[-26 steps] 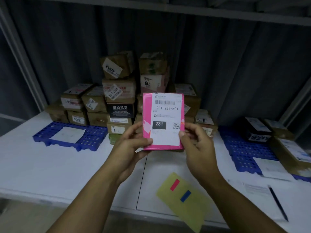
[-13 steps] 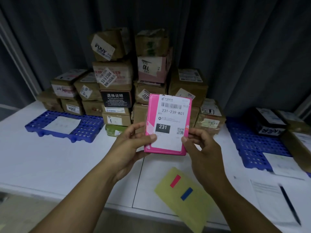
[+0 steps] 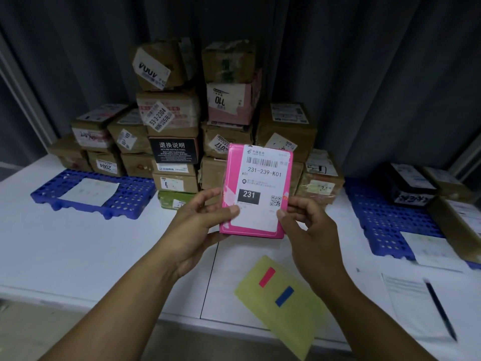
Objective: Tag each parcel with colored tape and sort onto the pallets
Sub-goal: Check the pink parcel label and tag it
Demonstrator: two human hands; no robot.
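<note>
The pink parcel (image 3: 256,190) hides parts of the stacked boxes (image 3: 169,113) behind it, its label (image 3: 264,175) carries fine print too small to read, the blue pallet (image 3: 382,222) at the right runs off the frame's edge, and the pen (image 3: 440,310) at lower right is blurred.

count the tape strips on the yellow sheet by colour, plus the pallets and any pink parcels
red tape: 1
blue tape: 1
pallets: 2
pink parcel: 1
total: 5
</note>
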